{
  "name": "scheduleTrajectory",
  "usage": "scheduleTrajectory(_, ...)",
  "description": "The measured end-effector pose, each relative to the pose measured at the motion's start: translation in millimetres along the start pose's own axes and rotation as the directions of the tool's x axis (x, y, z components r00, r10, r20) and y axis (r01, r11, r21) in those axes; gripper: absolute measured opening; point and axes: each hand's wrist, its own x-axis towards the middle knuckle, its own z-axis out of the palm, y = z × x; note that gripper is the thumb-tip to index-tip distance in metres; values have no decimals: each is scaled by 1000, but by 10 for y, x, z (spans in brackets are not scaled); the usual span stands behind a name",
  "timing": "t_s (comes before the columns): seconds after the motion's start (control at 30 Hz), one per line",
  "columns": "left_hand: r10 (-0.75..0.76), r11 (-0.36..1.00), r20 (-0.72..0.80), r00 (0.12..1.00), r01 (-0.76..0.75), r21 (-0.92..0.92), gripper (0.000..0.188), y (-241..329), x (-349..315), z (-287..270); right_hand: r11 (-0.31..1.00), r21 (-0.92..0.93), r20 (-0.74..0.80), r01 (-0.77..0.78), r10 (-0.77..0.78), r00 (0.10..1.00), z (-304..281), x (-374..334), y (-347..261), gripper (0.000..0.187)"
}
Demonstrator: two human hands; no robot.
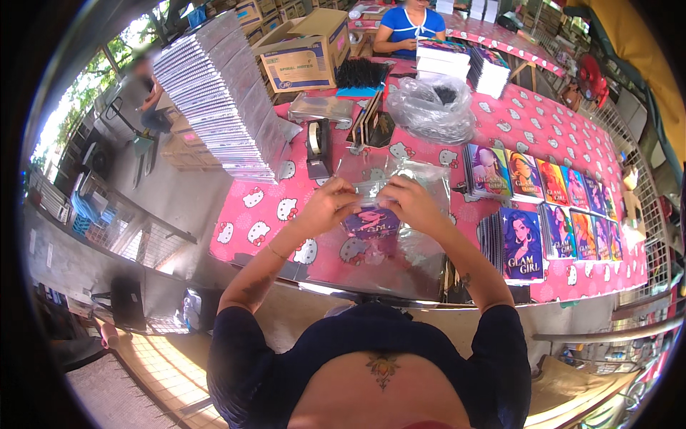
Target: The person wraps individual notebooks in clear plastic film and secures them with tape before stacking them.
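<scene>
Head view looks down on a pink table (543, 129) with a white cat pattern. Both hands meet over its near edge. The left hand (330, 205) and the right hand (413, 202) are each pinched shut on the top of a clear plastic sleeve (371, 196), fingers almost touching. Inside the sleeve sits a notebook (371, 223) with a purple cover and a drawn figure; glare on the plastic hides part of it. The sleeve and notebook are held just above the table, between the person's chest and a tape dispenser (317, 149). More loose clear sleeves (400, 257) lie flat under the hands.

At the far side an open cardboard box (304, 50) stands with its flaps up; its contents cannot be seen. Beside it a crumpled clear bag (432, 107) holds something dark. A tall leaning stack of wrapped notebooks (221, 100) rises at the left of the table.

To the right, notebooks with drawn girls on the covers lie in two overlapping rows (550, 207): about six covers show in the far row and about five in the near row. Two shorter stacks (464, 64) stand near another person in a blue top (409, 25) seated across the table. One tape dispenser and one box are in sight.
</scene>
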Motion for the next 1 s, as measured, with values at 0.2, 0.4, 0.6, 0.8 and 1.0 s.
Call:
scheduleTrajectory(0.2,-331,940,90,939,321,116,41,127,398,-65,959,-21,272,-283,278,921,-123,331,140,26)
scheduleTrajectory(0.4,-416,651,456,787,607,-455,69,-545,402,30,946,75,292,-316,282,914,-124,453,369,35)
scheduleTrajectory(0.6,-716,693,-438,544,632,-347,54,-1597,205,453,676,436,415,-594,435,799,56,366,683,36)
scheduleTrajectory(0.8,-971,208,-102,218,544,-813,33,-2468,29,656,690,504,295,-518,426,855,179,323,692,30)
scheduleTrajectory(1.0,-955,198,-156,254,151,-968,21,-2224,-162,1046,689,511,287,-514,427,858,178,272,736,32)
